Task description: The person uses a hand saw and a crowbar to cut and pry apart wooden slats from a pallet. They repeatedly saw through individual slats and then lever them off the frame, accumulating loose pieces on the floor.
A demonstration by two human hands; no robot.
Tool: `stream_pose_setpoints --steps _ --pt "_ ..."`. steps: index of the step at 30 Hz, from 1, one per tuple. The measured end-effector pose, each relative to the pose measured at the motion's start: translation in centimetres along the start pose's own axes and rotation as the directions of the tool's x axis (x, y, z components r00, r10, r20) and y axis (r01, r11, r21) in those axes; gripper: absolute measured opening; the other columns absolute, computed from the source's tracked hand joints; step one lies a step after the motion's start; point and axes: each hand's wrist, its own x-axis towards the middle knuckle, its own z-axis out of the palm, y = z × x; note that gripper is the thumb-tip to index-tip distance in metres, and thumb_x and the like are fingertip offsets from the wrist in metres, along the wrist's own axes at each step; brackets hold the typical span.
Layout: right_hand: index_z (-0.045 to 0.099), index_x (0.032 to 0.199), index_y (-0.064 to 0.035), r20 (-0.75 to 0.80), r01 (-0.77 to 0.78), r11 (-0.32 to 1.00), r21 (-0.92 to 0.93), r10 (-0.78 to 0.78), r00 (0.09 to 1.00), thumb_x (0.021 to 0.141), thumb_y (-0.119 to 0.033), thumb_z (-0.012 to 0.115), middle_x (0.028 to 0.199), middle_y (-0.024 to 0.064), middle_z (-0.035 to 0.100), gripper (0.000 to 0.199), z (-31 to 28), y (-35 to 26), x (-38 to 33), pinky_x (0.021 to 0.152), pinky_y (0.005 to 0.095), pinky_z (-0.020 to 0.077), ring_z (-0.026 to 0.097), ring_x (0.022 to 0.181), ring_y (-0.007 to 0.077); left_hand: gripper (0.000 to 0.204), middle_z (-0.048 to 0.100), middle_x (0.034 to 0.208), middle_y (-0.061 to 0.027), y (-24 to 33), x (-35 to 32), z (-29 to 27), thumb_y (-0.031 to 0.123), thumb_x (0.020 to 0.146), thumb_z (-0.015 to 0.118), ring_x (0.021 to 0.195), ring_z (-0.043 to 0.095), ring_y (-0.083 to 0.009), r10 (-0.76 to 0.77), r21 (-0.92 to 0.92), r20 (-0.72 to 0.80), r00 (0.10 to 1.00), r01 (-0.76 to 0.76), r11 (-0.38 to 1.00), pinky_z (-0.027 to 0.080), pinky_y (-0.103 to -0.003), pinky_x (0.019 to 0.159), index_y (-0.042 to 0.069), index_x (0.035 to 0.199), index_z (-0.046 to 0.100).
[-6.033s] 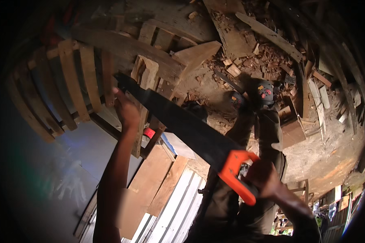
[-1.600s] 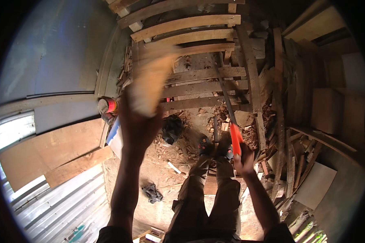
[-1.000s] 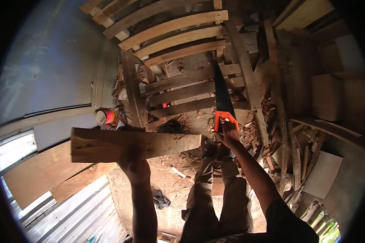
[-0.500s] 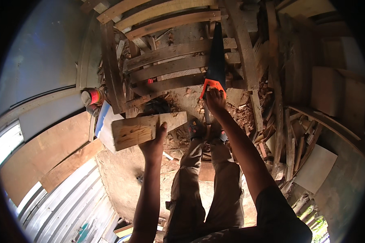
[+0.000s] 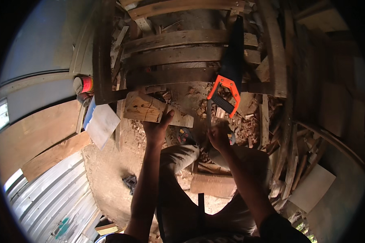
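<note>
My left hand (image 5: 156,127) is closed around a thick, pale wooden block (image 5: 144,107) with a narrowed right end; the thumb presses over its near face. A handsaw (image 5: 231,52) with a dark blade and an orange handle (image 5: 232,88) lies on the slatted wooden frame, apart from both hands. Below the saw handle, my right hand (image 5: 219,137) is closed at the near end of a narrow, flat, greyish strip (image 5: 209,113). Whether the strip is metal or wood is unclear.
Slats (image 5: 172,56) of the wooden frame stretch across the far side. Wood chips (image 5: 247,125) litter the ground. Loose boards (image 5: 292,158) lean at right. At left are a red-labelled tin (image 5: 84,84), a white sheet (image 5: 103,125) and corrugated metal (image 5: 54,198).
My right hand has let go of the saw handle and come nearer, onto the narrow strip. The saw stays on the frame. My knees are now bent and spread; the left hand keeps the block.
</note>
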Motion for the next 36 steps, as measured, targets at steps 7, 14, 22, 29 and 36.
stream_pose_setpoints --steps 7,14,22,29,36 --pt "0.055 0.122 -0.0013 0.045 -0.102 0.976 -0.193 0.112 0.993 0.089 -0.04 0.066 0.118 0.0269 0.059 0.052 16.0 18.6 1.2 0.105 0.047 0.0345 0.051 0.119 0.0432 0.045 0.062 0.114 -0.007 -7.6 4.7 0.9 -0.002 0.078 0.078 0.105 0.061 -0.0141 -0.006 0.057 0.085 0.996 0.001 0.998 0.053 -0.028 0.084 0.0 0.117 0.057" --pt "0.061 0.123 -0.0084 0.182 0.206 0.943 -0.261 -0.161 0.97 0.089 -0.049 0.065 0.121 0.0206 0.06 0.053 21.1 21.5 1.3 0.095 0.0445 0.0491 0.058 0.112 0.0413 0.064 0.063 0.108 -0.0097 -6.1 4.2 0.9 0.025 0.083 0.082 0.095 0.065 -0.014 0.253 0.298 0.093 0.963 -0.269 0.916 0.055 -0.03 0.077 0.0 0.128 0.044" --pt "0.056 0.117 0.0076 0.192 -0.261 0.93 -0.258 0.314 0.93 0.073 -0.044 0.076 0.112 0.0274 0.062 0.071 18.1 20.3 5.7 0.094 0.0477 0.0491 0.061 0.11 0.0393 0.076 0.064 0.114 -0.0173 -3.0 1.4 0.9 0.027 0.076 0.087 0.103 0.066 -0.0183 0.255 0.385 0.063 0.965 -0.259 0.886 0.057 -0.034 0.083 -0.001 0.13 0.042" --pt "0.052 0.12 0.0093 0.05 -0.194 0.924 -0.329 0.222 0.974 0.08 -0.033 0.07 0.113 0.0288 0.063 0.061 18.2 19.5 4.9 0.093 0.0498 0.0487 0.062 0.108 0.0426 0.065 0.062 0.117 -0.0209 -1.8 -1.9 1.6 0.029 0.086 0.077 0.112 0.063 -0.0278 0.402 0.385 0.174 0.899 -0.438 0.812 0.051 -0.04 0.094 -0.002 0.13 0.042" --pt "0.044 0.126 0.0149 0.124 -0.113 0.938 -0.328 0.162 0.979 0.084 -0.03 0.065 0.114 0.0332 0.062 0.065 13.6 13.4 4.0 0.083 0.0484 0.0532 0.064 0.104 0.0427 0.068 0.034 0.147 -0.0334 -7.2 -2.6 -0.1 0.04 0.103 0.039 0.139 0.033 -0.045 0.446 0.497 0.085 0.891 -0.426 0.756 0.026 -0.044 0.115 -0.009 0.148 0.024"
